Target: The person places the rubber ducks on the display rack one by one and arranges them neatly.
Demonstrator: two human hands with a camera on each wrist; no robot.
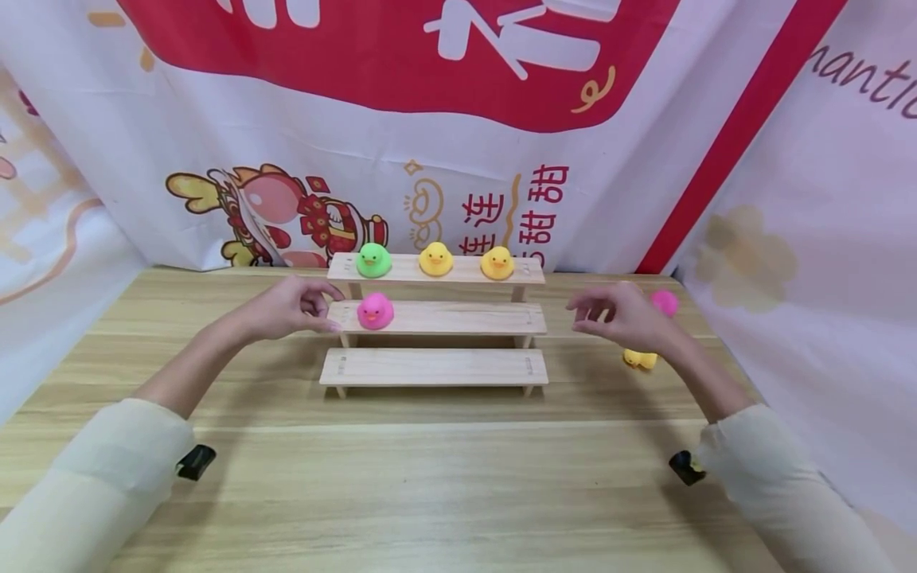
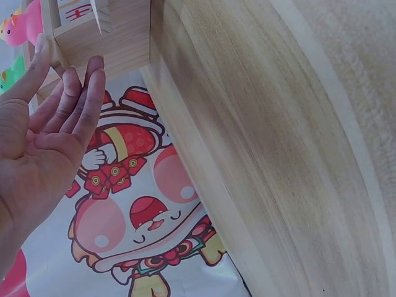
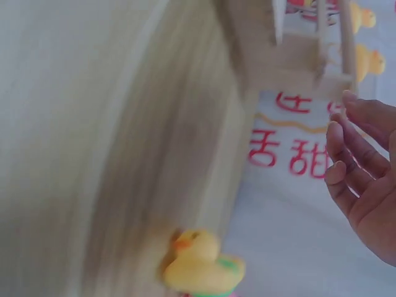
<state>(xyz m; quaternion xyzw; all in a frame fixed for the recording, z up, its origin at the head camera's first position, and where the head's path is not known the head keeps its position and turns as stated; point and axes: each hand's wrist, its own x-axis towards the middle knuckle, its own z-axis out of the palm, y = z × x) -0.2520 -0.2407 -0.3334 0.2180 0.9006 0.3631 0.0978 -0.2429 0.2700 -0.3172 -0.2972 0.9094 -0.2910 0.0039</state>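
A three-tier wooden shelf [image 1: 437,366] stands on the table. On its top tier sit a green rubber duck [image 1: 373,261] and two yellow rubber ducks [image 1: 435,259]. A pink rubber duck [image 1: 376,311] occupies the left end of the middle tier. My left hand [image 1: 290,306] is at that tier's left end, thumb beside the pink duck; whether it touches the wood I cannot tell. Nothing shows between its fingers [image 2: 93,93]. Off the shelf's right side hovers my right hand [image 1: 619,314], loosely bent and holding nothing, its fingertips [image 3: 336,173] apart from the shelf.
More rubber ducks lie on the table at the right, partly behind my right hand: a pink one [image 1: 665,302] and yellow [image 1: 640,360]. A printed cloth [image 1: 344,119] hangs behind the table [image 1: 430,485], with more white cloth at both sides.
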